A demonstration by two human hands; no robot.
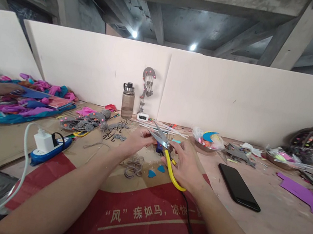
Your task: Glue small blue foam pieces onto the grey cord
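Cardboard (138, 218): red printed sheet lying on the surface (277, 219), under both forearms.
Right hand (186, 164): fingers closed around the yellow handles of the scissors (165, 149), blades parted, above the cardboard.
Left hand (135, 141): fingers pinched at the blade tips; what they hold is too small to tell.
Bowl (208, 142): holds coloured foam pieces.
Bottle (128, 102): lidded, contents unclear.
Phone (240, 181): flat, right of the hands.

a single head-worn camera looks forward and down along the table (263, 216), close above the near edge, facing the white wall panels (209, 94) at its far edge.
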